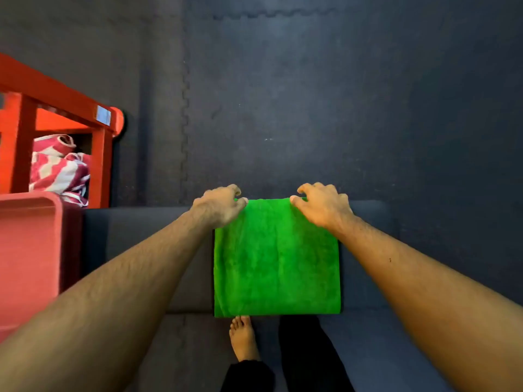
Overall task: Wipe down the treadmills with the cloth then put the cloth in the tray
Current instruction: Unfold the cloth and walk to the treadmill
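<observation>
2 hands (pixel 219 206) (pixel 322 207) — cloth (pixel 277 258), far edge

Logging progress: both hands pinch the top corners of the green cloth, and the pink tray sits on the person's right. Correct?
No: the head view shows the pink tray on the person's left. The left hand and right hand do pinch the top corners of the green cloth.

The cloth (pixel 277 258) is bright green and fluffy, spread out square and smooth. The left hand (pixel 219 206) and right hand (pixel 322 206) pinch its top corners. The pinkish-red tray (pixel 58 236) sits well left of the left hand.
</observation>
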{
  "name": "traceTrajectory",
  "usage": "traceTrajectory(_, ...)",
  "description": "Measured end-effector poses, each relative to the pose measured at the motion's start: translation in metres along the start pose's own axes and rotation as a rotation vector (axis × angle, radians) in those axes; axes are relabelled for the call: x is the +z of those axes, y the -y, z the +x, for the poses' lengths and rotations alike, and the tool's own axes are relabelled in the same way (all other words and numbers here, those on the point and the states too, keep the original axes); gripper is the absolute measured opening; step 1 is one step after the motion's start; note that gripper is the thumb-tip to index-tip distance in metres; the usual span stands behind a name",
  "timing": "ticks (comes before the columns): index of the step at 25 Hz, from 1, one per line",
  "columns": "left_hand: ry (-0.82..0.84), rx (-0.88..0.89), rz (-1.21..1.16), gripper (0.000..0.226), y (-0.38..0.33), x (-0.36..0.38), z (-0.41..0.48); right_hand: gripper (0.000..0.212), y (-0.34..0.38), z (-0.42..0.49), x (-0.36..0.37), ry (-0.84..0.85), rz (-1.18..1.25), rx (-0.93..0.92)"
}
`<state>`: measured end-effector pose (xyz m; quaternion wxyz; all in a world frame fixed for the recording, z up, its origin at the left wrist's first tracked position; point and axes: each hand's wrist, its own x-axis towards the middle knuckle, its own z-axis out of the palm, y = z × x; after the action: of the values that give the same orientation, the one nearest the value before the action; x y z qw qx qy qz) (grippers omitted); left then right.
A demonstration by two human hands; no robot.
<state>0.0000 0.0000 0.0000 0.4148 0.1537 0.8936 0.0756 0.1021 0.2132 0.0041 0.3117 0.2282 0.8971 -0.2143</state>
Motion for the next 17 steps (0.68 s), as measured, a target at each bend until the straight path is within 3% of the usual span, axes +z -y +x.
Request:
traceTrajectory(3,0.143,-0.138,0.104,0.061,0.0,0.008,0.02,0.08,-0.001,0.02,0.004,0.208,-0.15,0.127)
traceTrajectory(5,0.185,-0.165,0.085,0.066,-0.001,0.008,0.027,0.085,-0.004,0.028,0.007,0.245,-0.137,0.171)
traceTrajectory(7,0.143,-0.129,0.018,0.06,-0.005,0.0,0.031,0.075,-0.003,0.033,0.005,0.184,-0.085,0.15)
traceTrajectory(10,0.0,-0.052,-0.108,0.036,-0.02,-0.014,0.024,0.042,0.004,0.029,-0.002,0.033,0.049,0.046)
traceTrajectory(13,-0.047,-0.003,-0.225,0.024,-0.033,-0.021,0.002,0.033,0.007,0.006,-0.008,-0.058,0.15,0.007)
traceTrajectory(17,-0.147,0.094,-0.405,0.007,-0.038,-0.04,-0.045,0.02,0.001,-0.043,-0.031,-0.141,0.293,0.095)
